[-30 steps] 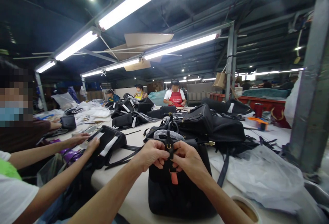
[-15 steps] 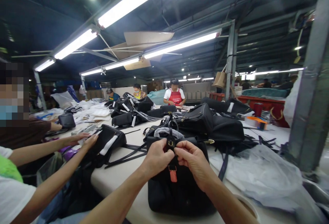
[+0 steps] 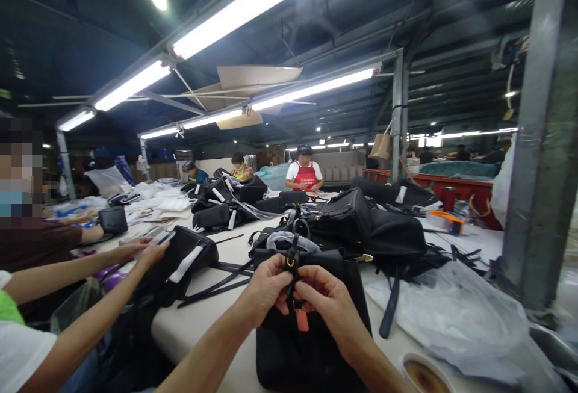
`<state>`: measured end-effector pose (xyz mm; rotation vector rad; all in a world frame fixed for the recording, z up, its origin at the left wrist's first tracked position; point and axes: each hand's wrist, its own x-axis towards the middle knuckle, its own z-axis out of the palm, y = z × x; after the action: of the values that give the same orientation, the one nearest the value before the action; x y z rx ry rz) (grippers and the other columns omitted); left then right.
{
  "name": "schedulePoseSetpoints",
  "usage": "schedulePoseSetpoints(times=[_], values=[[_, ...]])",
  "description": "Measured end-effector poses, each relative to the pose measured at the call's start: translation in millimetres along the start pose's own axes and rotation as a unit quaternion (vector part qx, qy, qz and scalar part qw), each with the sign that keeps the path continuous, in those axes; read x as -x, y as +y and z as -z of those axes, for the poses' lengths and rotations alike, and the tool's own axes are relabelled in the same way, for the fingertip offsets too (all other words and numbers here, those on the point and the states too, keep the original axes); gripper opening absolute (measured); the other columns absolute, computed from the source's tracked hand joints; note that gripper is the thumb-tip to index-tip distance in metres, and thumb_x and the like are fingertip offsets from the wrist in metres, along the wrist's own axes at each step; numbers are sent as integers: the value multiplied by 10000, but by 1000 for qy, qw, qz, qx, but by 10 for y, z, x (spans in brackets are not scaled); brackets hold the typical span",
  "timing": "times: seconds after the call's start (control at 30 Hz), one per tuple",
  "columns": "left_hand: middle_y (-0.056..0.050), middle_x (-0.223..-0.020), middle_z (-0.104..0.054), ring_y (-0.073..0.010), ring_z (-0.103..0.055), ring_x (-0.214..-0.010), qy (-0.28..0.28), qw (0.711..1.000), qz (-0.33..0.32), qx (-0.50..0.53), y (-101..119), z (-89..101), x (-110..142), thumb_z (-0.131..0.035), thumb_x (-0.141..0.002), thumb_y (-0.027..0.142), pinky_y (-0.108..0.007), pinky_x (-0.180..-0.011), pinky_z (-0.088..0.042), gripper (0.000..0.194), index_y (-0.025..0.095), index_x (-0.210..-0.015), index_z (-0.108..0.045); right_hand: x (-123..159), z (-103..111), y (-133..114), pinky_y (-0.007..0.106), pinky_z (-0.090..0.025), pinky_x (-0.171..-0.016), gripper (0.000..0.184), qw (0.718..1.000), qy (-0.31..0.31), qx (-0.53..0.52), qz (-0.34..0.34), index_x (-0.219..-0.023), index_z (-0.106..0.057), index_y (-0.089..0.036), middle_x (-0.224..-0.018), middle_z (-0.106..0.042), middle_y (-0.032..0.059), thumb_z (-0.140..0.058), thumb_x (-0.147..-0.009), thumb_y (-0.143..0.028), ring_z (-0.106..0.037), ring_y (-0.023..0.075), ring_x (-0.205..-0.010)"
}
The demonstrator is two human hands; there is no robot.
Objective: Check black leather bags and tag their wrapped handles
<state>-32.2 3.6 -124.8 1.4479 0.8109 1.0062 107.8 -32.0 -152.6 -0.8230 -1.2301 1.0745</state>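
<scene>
Pale table (image 3: 180, 328), tube lights above. I see the black bag (image 3: 307, 360) on it at the near edge; its strap (image 3: 294, 250) runs roughly upright between left hand (image 3: 266, 289) and right hand (image 3: 329, 297), both pinched closed on it, neither clearly nearer

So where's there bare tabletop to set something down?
Tabletop shows between loose straps, left forearm and table edge; smaller patch between black bag, right forearm and plastic sheet. Crowded beyond left hand and right hand: piled bags.
</scene>
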Motion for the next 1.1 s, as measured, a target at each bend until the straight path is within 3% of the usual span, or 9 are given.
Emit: schedulePoseSetpoints(times=[0.23,0.37,0.47,0.63,0.8,0.87,0.93,1.0,1.1], values=[[86,-512,-496,-37,-430,-387,-10,994,74,77,2,25,-10,-770,-620,313,-153,-372,-443,331,172,-806,-535,-62,-68,59,256,-433,-577,148,993,17,100,63,-743,-613,-182,-669,-618,-14,-631,-763,-327,-563,150,-625],[52,-545,-556,-47,-501,-438,-19,988,105,110,59,65,49,-828,-568,293,-162,-437,-476,386,163,-783,-535,-61,-71,46,259,-378,-525,134,988,40,140,53,-665,-533,-206,-601,-523,-36,-559,-752,-305,-482,141,-555],[56,-537,-565,-40,-491,-431,0,988,101,115,114,139,65,-848,-521,230,-145,-432,-456,412,168,-770,-526,-19,-86,50,265,-328,-521,134,968,60,233,72,-620,-451,-221,-569,-452,-43,-510,-736,-251,-442,138,-533],[45,-553,-586,-32,-451,-419,38,993,50,98,155,143,41,-819,-549,245,-152,-426,-453,352,171,-726,-523,18,-118,93,276,-302,-546,147,914,85,373,138,-611,-392,-229,-599,-460,-23,-482,-718,-185,-452,153,-563],[14,-629,-591,-100,-558,-514,44,989,-122,-63,85,39,153,-655,-737,303,-234,-542,-504,154,169,-773,-589,-13,-92,49,260,-320,-545,113,927,54,352,120,-639,-418,-223,-596,-480,-24,-456,-731,-169,-487,153,-568],[-33,-789,-641,-142,-621,-681,12,973,-192,-128,58,61,227,-571,-790,228,-257,-665,-521,122,180,-889,-624,-34,-78,19,254,-323,-549,110,927,45,352,122,-637,-420,-219,-598,-474,-28,-461,-719,-159,-489,150,-576],[-62,-956,-649,-176,-634,-838,-10,943,-259,-206,57,117,273,-537,-803,163,-275,-766,-518,222,214,-1001,-623,-60,-80,5,247,-325,-549,119,926,42,351,130,-629,-411,-218,-597,-460,-32,-471,-706,-151,-480,146,-582],[-62,-962,-645,-182,-630,-851,5,897,-319,-306,93,171,281,-507,-841,148,-270,-759,-510,218,239,-998,-626,-85,-99,16,243,-320,-539,132,925,42,352,139,-624,-400,-221,-585,-441,-40,-486,-693,-147,-460,139,-571],[-48,-789,-633,-181,-599,-751,58,802,-382,-455,204,179,239,-450,-899,174,-268,-674,-477,211,233,-826,-639,-98,-139,68,238,-312,-519,155,925,45,343,156,-620,-392,-223,-565,-413,-53,-509,-680,-142,-436,128,-544]])
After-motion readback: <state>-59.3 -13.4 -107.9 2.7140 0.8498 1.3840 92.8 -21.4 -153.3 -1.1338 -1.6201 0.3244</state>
